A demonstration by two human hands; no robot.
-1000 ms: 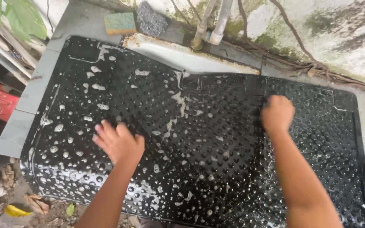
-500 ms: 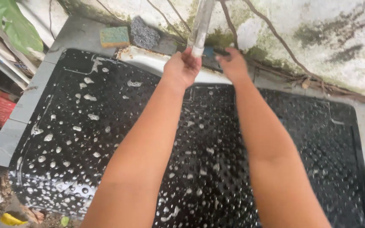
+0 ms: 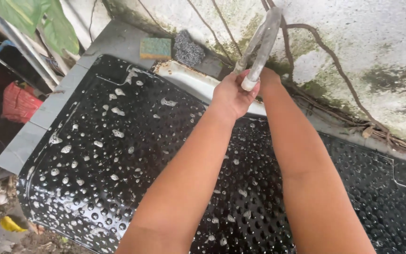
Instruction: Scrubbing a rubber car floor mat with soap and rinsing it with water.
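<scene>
Two hands reach to the far edge of the bench, both at the pale, translucent hose (image 3: pixel 259 47) that hangs down the stained, mossy wall. My left hand (image 3: pixel 231 96) has its fingers (image 3: pixel 245 81) closed around the hose's lower end, right at the open tip, which points down toward the bench. My right hand (image 3: pixel 268 77) is tucked behind the hose and mostly hidden by it — I cannot tell whether its fingers are closed or spread. The hose runs long and slightly tilted, rising up and to the right from my left fist toward the top of the wall, so its long axis lies nearly in line with my forearms. The left hand is the nearer one to the tip.

Under both arms lies the black, dimpled rubber mat (image 3: pixel 118 155), wet and flecked with white soap foam, thickest toward the bench's left side. It covers nearly the whole grey bench (image 3: pixel 48 113), with only a strip left bare along the left edge. At the far left corner sit a green-and-yellow rectangular sponge (image 3: pixel 155 48) and, just beside it, a grey wad of steel wool (image 3: pixel 189 49) — both well to the left of the hose tip. A white rimmed basin edge (image 3: pixel 189 80) shows just past the mat, below my left hand. Brown dry vines (image 3: pixel 334 66) cross the wall near the hose, close to my right wrist.
</scene>
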